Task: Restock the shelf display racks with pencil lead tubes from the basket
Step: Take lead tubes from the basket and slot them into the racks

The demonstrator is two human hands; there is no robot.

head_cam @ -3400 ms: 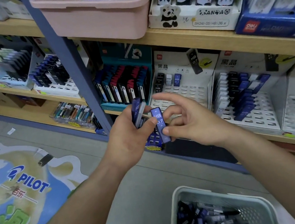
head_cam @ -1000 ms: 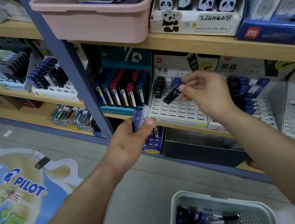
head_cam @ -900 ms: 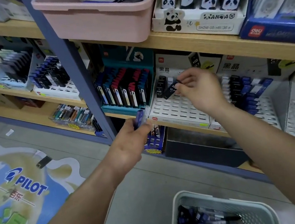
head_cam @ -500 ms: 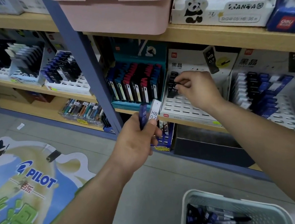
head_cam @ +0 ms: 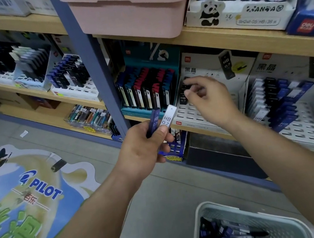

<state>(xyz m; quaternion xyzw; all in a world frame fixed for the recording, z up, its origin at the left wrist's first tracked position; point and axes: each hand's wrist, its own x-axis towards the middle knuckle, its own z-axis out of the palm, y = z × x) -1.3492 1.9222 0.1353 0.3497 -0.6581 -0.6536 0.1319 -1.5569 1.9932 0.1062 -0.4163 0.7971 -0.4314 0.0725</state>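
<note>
My left hand (head_cam: 145,152) grips a dark blue lead tube (head_cam: 153,121) and a white lead tube (head_cam: 168,118), both marked HB 0.7, held upright below the shelf edge. My right hand (head_cam: 210,99) hovers in front of the white slotted display rack (head_cam: 195,114), fingers loosely curled with nothing visible between them. A few black tubes (head_cam: 184,93) stand in the rack's back left corner just beyond its fingertips. The grey basket (head_cam: 215,211) at the bottom holds several blue and black tubes.
A second white rack (head_cam: 298,126) to the right holds several blue, black and white tubes. A teal display box (head_cam: 147,91) stands left of the rack. A pink bin (head_cam: 129,9) overhangs the upper shelf. A blue upright post (head_cam: 91,67) divides the shelves.
My right hand put the black tube into the rack's back left slots and has drawn back from it with nothing held. My left hand kept its two tubes.
</note>
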